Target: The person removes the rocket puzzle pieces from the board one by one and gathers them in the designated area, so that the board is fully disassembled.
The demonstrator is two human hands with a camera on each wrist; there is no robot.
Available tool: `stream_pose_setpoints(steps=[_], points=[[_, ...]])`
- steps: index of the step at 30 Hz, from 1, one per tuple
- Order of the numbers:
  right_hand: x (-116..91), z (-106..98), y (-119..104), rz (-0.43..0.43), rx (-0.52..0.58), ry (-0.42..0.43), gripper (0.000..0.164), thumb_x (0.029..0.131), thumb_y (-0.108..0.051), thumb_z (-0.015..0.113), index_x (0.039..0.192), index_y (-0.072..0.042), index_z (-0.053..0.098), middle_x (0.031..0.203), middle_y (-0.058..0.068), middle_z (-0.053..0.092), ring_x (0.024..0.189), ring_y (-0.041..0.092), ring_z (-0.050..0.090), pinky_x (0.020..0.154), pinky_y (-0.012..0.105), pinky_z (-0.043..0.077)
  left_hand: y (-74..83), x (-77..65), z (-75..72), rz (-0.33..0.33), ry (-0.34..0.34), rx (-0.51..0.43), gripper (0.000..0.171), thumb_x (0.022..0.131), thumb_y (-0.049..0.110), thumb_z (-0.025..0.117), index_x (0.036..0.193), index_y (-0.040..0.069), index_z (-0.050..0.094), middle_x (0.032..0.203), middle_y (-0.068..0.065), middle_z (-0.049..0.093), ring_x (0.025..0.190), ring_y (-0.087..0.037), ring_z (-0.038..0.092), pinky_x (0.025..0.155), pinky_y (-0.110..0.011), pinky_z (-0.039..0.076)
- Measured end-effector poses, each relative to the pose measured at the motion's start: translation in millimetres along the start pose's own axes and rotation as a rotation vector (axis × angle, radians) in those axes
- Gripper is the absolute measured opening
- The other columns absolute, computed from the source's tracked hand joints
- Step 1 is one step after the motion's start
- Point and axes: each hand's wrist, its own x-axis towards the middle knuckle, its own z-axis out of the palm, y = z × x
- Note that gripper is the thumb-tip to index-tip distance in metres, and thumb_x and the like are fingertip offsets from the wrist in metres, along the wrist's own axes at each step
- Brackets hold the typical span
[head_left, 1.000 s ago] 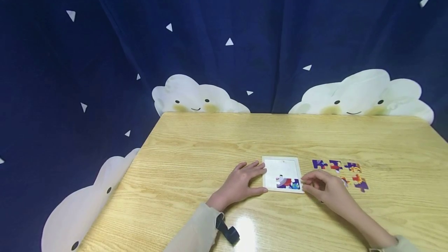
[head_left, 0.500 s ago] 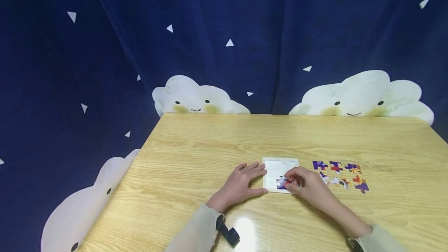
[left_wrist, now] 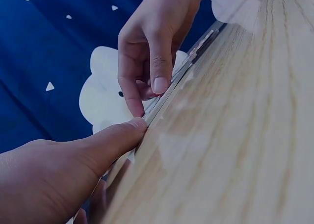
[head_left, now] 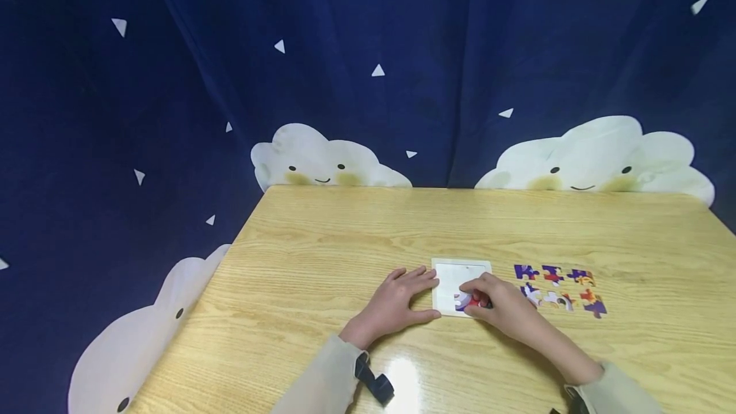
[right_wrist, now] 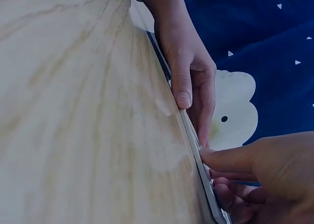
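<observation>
A small white puzzle tray [head_left: 445, 273] lies flat on the wooden table. Fingertips and thumb of my left hand [head_left: 397, 302] rest at its left edge, the fingers spread and fairly straight. Over the tray's lower right part, my right hand [head_left: 506, 308] pinches a puzzle piece between thumb and fingers; the hand mostly hides it. Beside those fingertips a purple, white and red puzzle section [head_left: 462, 301] sits along the tray's bottom. In the right wrist view, the thumb of the right hand [right_wrist: 265, 165] is close to the tray edge [right_wrist: 196, 150].
Several loose puzzle pieces [head_left: 556, 299] lie in two rows to the right of the tray. The wooden table [head_left: 322, 235] runs back to a dark blue curtain [head_left: 322, 30] with white clouds and triangles. A black strap [head_left: 374, 379] hangs from the left wrist.
My right hand has moved left from the tray's right edge to over its lower right part, uncovering loose pieces on the table. The left hand has stayed in place.
</observation>
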Motion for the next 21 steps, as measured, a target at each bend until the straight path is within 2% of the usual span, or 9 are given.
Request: stream_pose_setpoints(steps=[9, 21], points=[[1.1, 1.2, -0.1, 0.001, -0.004, 0.019, 0.028, 0.08, -0.013, 0.079, 0.105, -0.012, 0.065, 0.078, -0.007, 0.051, 0.067, 0.0, 0.041, 0.057, 0.018, 0.035, -0.9, 0.6, 2.8, 0.002, 0.014, 0.016, 0.059, 0.09, 0.054, 0.062, 0.139, 0.022, 0.056, 0.149, 0.007, 0.05, 0.142, -0.014, 0.043, 0.118, -0.043, 0.035], [-4.8, 7.1, -1.0, -0.037, -0.005, 0.112, 0.033, 0.077, -0.01, 0.08, 0.105, -0.016, 0.062, 0.08, -0.006, 0.049, 0.068, 0.001, 0.042, 0.057, 0.018, 0.037, -0.5, 0.3, 1.7, -0.003, -0.001, 0.013, 0.059, 0.091, 0.054, 0.061, 0.14, 0.022, 0.055, 0.15, 0.007, 0.048, 0.143, -0.013, 0.041, 0.118, -0.043, 0.034]])
